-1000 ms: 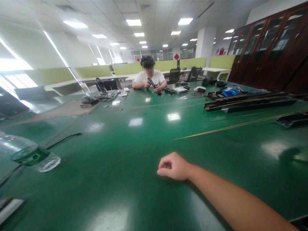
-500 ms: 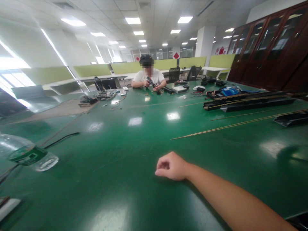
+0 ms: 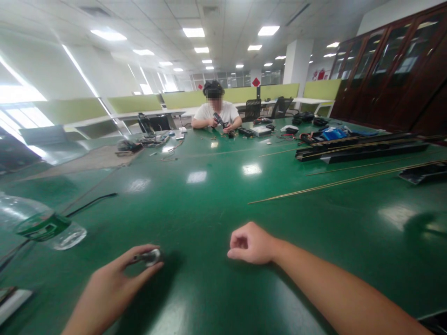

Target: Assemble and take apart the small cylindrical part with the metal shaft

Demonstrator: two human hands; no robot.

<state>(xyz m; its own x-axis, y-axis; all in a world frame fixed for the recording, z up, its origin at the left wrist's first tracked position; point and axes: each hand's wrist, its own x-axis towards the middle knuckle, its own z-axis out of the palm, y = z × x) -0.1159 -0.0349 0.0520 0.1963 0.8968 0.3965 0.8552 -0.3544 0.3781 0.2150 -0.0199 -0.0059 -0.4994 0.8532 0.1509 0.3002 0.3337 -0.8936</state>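
Glossy green table (image 3: 195,214): clear bottle (image 3: 44,226) left; thin golden rods (image 3: 296,192), black channels (image 3: 370,154) right.

From here I can't quite make out the small shiny piece (image 3: 152,257): it's blurred, and the left hand (image 3: 110,281) hides part of it. The right hand (image 3: 253,244) curls its fingertips out of sight. The bottle (image 3: 42,226) runs off the left edge of my view, as does a white thing (image 3: 16,304) below. A black thing (image 3: 438,322) just peeks in at the lower right. The bits (image 3: 213,137) before the person opposite (image 3: 217,111) are too tiny to name.
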